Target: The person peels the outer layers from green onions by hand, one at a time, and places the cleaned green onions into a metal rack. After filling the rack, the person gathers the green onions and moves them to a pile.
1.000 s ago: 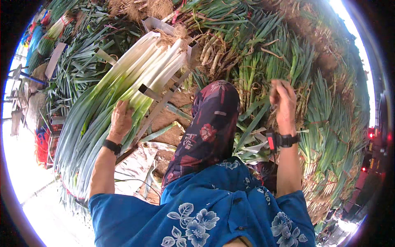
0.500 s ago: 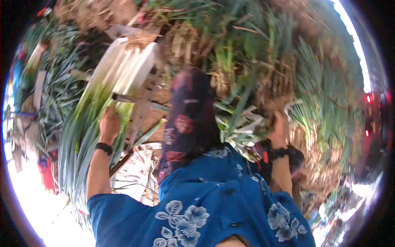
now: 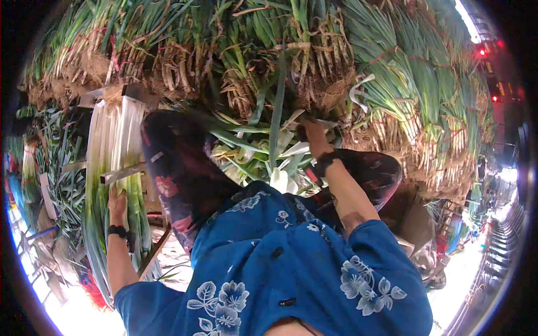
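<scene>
A thick bundle of long green onions [image 3: 120, 126], with white stalks and green leaves, lies lengthwise on a narrow wooden rack at the left. My left hand [image 3: 117, 206] grips the green part of this bundle just below a short wooden crossbar [image 3: 122, 172]. Farther right, my right hand [image 3: 315, 137] reaches in beyond my knee, among loose leaves [image 3: 246, 147] and the root ends of a stacked onion bundle [image 3: 322, 84]. Its fingers are in shadow and partly hidden, so what they touch is unclear.
Bundles of unpeeled onions with dirty roots [image 3: 179, 61] are piled along the far side. More tied bundles [image 3: 417, 115] stand at the right. Cut leaves [image 3: 59, 168] heap at the far left. My knee [image 3: 174, 145] sits between the rack and the loose leaves.
My view has turned, and the rack appears farther left. My right arm has stretched forward and inward to the loose leaves. My left hand stays on the bundle. My legs now show spread apart.
</scene>
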Available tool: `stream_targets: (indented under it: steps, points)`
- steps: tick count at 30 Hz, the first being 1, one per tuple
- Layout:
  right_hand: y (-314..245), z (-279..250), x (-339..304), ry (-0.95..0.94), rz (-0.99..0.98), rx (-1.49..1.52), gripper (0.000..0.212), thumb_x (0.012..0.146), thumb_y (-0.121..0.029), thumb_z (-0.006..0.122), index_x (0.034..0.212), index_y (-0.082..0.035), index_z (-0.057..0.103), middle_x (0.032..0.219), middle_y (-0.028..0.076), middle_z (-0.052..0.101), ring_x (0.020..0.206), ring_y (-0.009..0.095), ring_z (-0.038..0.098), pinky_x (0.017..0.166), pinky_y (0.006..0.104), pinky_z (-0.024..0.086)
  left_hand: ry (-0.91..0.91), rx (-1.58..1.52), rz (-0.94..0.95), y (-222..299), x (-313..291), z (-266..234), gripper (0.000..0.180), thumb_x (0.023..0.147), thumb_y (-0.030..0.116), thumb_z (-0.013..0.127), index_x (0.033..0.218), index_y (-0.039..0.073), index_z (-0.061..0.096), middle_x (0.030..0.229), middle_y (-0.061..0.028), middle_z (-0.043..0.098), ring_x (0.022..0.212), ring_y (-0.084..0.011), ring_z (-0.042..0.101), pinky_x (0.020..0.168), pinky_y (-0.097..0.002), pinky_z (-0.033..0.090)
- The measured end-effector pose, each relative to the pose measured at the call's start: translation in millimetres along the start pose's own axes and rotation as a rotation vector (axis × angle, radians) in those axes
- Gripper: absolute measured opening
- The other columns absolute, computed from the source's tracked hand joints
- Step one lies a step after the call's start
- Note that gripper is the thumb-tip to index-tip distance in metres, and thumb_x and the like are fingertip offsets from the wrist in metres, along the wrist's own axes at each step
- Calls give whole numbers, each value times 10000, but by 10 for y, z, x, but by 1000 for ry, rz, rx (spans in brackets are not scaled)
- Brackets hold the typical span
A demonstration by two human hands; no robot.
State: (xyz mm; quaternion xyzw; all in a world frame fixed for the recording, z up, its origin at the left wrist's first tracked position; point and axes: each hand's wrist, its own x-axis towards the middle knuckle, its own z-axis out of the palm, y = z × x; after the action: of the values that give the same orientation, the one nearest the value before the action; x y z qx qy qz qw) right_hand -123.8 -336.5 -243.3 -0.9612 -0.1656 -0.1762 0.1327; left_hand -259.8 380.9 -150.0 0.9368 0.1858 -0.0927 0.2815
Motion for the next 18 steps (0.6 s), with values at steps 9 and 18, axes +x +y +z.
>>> stream_targets:
  steps: [9,18]
  points:
    - [-1282,392,1333,-360,432,483,271,818,-201,542,1065,-148,640,1013,140,627,924,310,614,755,439,490,379,-496,-132,-78,-125,-1342,471,923,134,484,1355,-21,375,1338,-110,454,1174,-190,480,991,-288,363]
    - [-1011,690,995,-634,98,-61,395,771,-346,564,1098,-139,637,1105,147,578,1130,360,471,906,568,354,310,-589,310,3706,454,-698,480,873,181,507,1320,13,457,1241,-127,530,1178,-225,487,965,-334,386]
